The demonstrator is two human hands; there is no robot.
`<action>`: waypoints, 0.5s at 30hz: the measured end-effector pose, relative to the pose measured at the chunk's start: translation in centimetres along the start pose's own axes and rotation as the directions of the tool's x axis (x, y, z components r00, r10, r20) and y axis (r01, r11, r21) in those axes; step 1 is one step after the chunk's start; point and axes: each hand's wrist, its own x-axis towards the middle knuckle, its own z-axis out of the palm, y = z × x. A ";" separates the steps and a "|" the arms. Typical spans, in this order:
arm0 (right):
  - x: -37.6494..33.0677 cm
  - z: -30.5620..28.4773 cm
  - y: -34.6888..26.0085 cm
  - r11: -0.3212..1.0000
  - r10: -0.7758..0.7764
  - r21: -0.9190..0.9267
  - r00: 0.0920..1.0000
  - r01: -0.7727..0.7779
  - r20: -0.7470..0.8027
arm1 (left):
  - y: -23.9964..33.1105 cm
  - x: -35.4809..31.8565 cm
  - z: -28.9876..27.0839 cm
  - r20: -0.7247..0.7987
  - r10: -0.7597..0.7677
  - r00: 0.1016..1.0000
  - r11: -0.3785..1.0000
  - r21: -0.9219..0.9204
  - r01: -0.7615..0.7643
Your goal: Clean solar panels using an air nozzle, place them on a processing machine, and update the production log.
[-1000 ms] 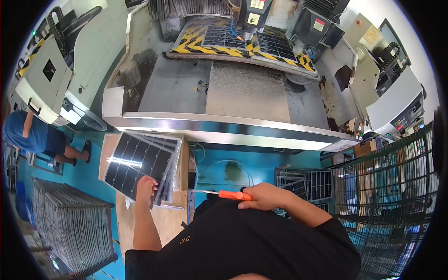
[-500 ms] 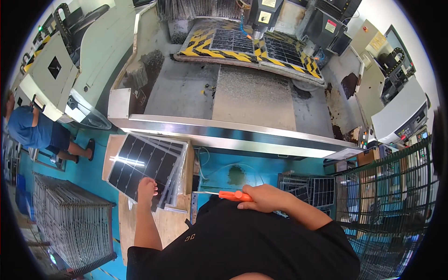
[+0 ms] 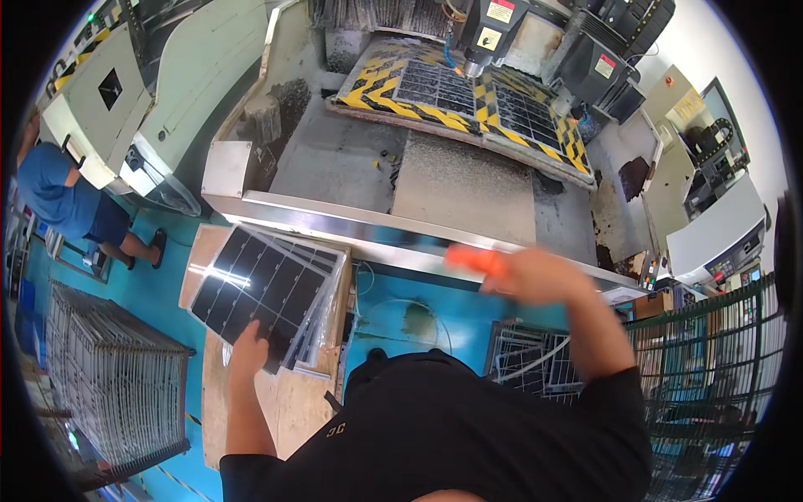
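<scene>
A stack of thin black panels (image 3: 266, 280) with pale grid lines lies fanned out to the left, its top sheet shiny. My left hand (image 3: 248, 346) is at the near edge of the top panel, index finger stretched onto its surface. The other fingers are partly curled and hard to make out. My right hand (image 3: 539, 276), blurred by motion, is raised in front of the machine's front rail. It grips an orange air blow gun (image 3: 478, 261); the gun's thin metal nozzle is lost in the blur.
The stack rests on a wooden board (image 3: 219, 418). Ahead, an open machine has a bed (image 3: 443, 117) edged in yellow-black tape, under spindle heads (image 3: 489, 33). Wire racks (image 3: 117, 376) stand at left, more (image 3: 711, 376) at right. A person in blue (image 3: 63, 184) works at far left.
My right hand has swung up and to the right with the blow gun. My left hand has shifted slightly down and left along the panel, its index finger now stretched out.
</scene>
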 end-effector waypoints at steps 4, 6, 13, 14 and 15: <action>2.7 -9.8 4.0 0.990 0.110 -0.040 0.908 -0.137 -0.405 | -1.1 -1.0 0.9 0.163 -0.012 0.987 0.969 0.247 -0.028; 4.6 -13.7 2.6 0.982 0.175 -0.001 0.920 -0.187 -0.352 | 0.3 -1.8 0.8 0.221 -0.054 0.974 0.950 0.313 -0.019; 14.6 -17.6 0.3 0.940 0.206 -0.211 0.941 -0.267 -0.270 | -1.0 -1.7 0.7 0.254 -0.035 0.967 0.966 0.256 -0.032; 15.6 -17.5 -0.5 0.931 0.204 -0.243 0.941 -0.272 -0.271 | -1.0 -1.7 0.7 0.257 -0.033 0.966 0.966 0.257 -0.036; 16.2 -17.4 -1.5 0.932 0.201 -0.245 0.943 -0.267 -0.266 | -1.1 -1.7 0.7 0.259 -0.031 0.965 0.965 0.259 -0.039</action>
